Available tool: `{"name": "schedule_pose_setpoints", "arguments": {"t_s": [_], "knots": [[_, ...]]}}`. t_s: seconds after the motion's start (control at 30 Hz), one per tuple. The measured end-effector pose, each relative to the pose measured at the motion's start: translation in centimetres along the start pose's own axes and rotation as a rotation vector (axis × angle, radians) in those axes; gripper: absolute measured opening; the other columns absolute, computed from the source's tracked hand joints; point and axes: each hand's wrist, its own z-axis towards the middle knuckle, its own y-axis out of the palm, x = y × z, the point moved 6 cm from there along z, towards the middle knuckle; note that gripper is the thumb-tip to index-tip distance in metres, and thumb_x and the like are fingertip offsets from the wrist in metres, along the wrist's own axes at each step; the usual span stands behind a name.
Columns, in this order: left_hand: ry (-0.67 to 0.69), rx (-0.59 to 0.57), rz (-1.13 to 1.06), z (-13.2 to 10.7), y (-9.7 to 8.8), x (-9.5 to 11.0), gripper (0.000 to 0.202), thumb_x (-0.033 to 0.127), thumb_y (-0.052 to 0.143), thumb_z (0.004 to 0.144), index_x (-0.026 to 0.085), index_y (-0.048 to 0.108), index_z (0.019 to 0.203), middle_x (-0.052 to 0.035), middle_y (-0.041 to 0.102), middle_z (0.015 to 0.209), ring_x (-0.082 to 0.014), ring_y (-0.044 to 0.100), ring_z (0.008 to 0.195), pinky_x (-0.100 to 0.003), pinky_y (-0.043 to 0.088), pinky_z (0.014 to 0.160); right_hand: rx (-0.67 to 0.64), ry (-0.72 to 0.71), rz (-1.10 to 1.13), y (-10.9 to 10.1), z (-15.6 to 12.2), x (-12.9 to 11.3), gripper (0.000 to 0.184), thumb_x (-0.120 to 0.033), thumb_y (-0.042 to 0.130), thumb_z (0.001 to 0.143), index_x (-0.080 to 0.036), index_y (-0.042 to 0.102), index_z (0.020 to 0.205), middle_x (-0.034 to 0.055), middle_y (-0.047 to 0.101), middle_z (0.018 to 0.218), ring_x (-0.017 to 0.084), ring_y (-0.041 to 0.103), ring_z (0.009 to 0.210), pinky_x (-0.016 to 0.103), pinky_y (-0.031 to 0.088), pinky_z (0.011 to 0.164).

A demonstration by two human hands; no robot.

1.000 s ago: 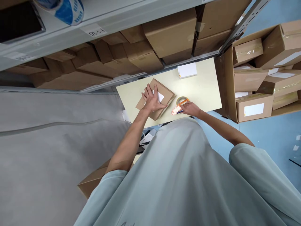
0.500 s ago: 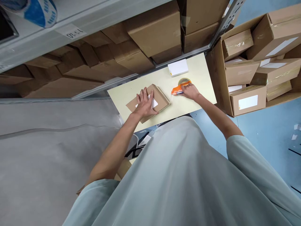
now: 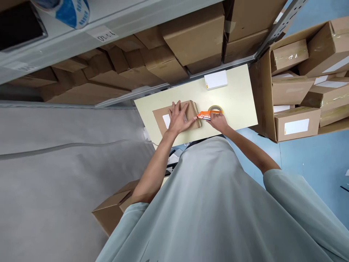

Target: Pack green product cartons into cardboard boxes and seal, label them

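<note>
A flat brown cardboard box (image 3: 163, 118) with a white label lies on a pale yellow table (image 3: 237, 102). My left hand (image 3: 178, 118) rests flat on top of the box, fingers spread. My right hand (image 3: 218, 122) grips an orange tape dispenser (image 3: 209, 113) with a roll of tape, its front end touching the right edge of the box.
A white pad (image 3: 216, 80) lies at the table's far side. Shelves behind the table hold several brown cartons (image 3: 196, 36). A large open carton (image 3: 297, 83) to the right is full of labelled parcels. Another carton (image 3: 114, 209) sits on the floor at my left.
The box has been turned square on the table, its label now left of my hand. My right hand brought the tape dispenser from farther right up against the box's right edge.
</note>
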Motion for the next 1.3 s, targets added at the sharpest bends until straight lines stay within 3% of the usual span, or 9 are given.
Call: {"name": "schedule_pose_setpoints", "arguments": {"t_s": [0.13, 0.23, 0.43, 0.6, 0.73, 0.93, 1.1, 1.23, 1.3], "knots": [[0.112, 0.045, -0.058, -0.2, 0.6, 1.8, 0.087, 0.068, 0.062, 0.102, 0.018, 0.049, 0.172, -0.0201, 0.042, 0.181, -0.0404, 0.021, 0.177, -0.063, 0.008, 0.144, -0.018, -0.018, 0.004, 1.2, -1.4, -1.9, 0.053, -0.045, 0.044, 0.119, 0.002, 0.057, 0.14, 0.0297, 0.079, 0.117, 0.035, 0.076, 0.108, 0.044, 0.046, 0.105], [0.079, 0.075, -0.064, -1.4, 1.0, 2.4, 0.069, 0.065, 0.057, 0.106, 0.022, 0.062, 0.16, -0.017, 0.044, 0.181, -0.039, 0.021, 0.177, -0.065, 0.007, 0.144, -0.023, -0.077, 0.0, 2.0, -2.1, -3.1, 0.052, -0.045, 0.044, 0.12, 0.001, 0.059, 0.139, 0.0287, 0.079, 0.117, 0.035, 0.075, 0.108, 0.043, 0.046, 0.103], [-0.76, 0.321, -0.206, -3.9, 1.4, -0.9, 0.091, 0.08, 0.048, 0.104, 0.03, 0.032, 0.178, -0.0228, 0.016, 0.189, -0.0492, -0.002, 0.177, -0.091, 0.018, 0.127, -0.042, -0.14, -0.035, 2.8, -2.0, -3.7, 0.056, -0.044, 0.039, 0.121, 0.003, 0.058, 0.143, 0.0291, 0.079, 0.119, 0.034, 0.076, 0.106, 0.042, 0.047, 0.102], [-1.004, 0.37, -0.281, -1.3, 1.2, -1.2, 0.107, 0.087, 0.059, 0.095, 0.022, 0.027, 0.173, -0.0274, 0.012, 0.188, -0.049, -0.005, 0.177, -0.088, 0.012, 0.13, -0.029, -0.204, -0.081, 2.0, -1.5, -4.0, 0.048, -0.039, 0.045, 0.119, 0.002, 0.063, 0.136, 0.0277, 0.081, 0.11, 0.034, 0.076, 0.101, 0.044, 0.05, 0.101], [-0.982, 0.408, -0.199, -0.2, 0.6, -1.4, 0.108, 0.075, 0.074, 0.091, 0.01, 0.031, 0.166, -0.0328, 0.008, 0.187, -0.0501, -0.002, 0.176, -0.081, 0.01, 0.135, -0.004, -0.271, -0.094, 1.3, -1.3, -4.8, 0.046, -0.034, 0.047, 0.117, 0.003, 0.063, 0.139, 0.0272, 0.082, 0.109, 0.035, 0.076, 0.101, 0.047, 0.052, 0.101], [-0.814, 0.368, -0.024, -1.5, 1.4, -2.1, 0.1, 0.066, 0.073, 0.09, 0.012, 0.037, 0.166, -0.0303, 0.019, 0.186, -0.0502, 0.004, 0.176, -0.074, 0.011, 0.139, -0.067, -0.382, -0.077, 2.3, -3.0, -5.2, 0.046, -0.031, 0.044, 0.116, 0.003, 0.064, 0.14, 0.0261, 0.083, 0.11, 0.035, 0.077, 0.102, 0.045, 0.052, 0.1], [-0.64, 0.402, -0.081, -2.4, 2.3, -2.6, 0.096, 0.063, 0.071, 0.09, 0.014, 0.037, 0.166, -0.0326, 0.017, 0.186, -0.0485, -0.005, 0.177, -0.081, 0.001, 0.135, -0.074, -0.222, -0.03, 2.4, -4.5, 1.7, 0.052, -0.042, 0.049, 0.115, 0.002, 0.064, 0.14, 0.0284, 0.083, 0.114, 0.036, 0.078, 0.102, 0.05, 0.052, 0.104], [-0.559, 0.321, -0.084, -3.2, 2.6, -2.4, 0.099, 0.059, 0.074, 0.087, 0.012, 0.038, 0.166, -0.0321, 0.013, 0.187, -0.0476, -0.01, 0.177, -0.08, 0.001, 0.136, -0.036, 0.042, -0.096, -0.3, -4.0, 10.9, 0.06, -0.05, 0.046, 0.116, 0.004, 0.062, 0.136, 0.0299, 0.081, 0.102, 0.04, 0.078, 0.095, 0.052, 0.05, 0.1], [-0.529, 0.275, -0.061, -3.6, 2.7, -2.2, 0.099, 0.057, 0.075, 0.086, 0.01, 0.039, 0.166, -0.0318, 0.011, 0.187, -0.0473, -0.01, 0.177, -0.079, 0.001, 0.137, -0.01, 0.065, -0.116, -2.0, -3.0, 13.1, 0.063, -0.052, 0.043, 0.117, 0.005, 0.059, 0.139, 0.031, 0.081, 0.105, 0.04, 0.077, 0.097, 0.051, 0.049, 0.102]]}}
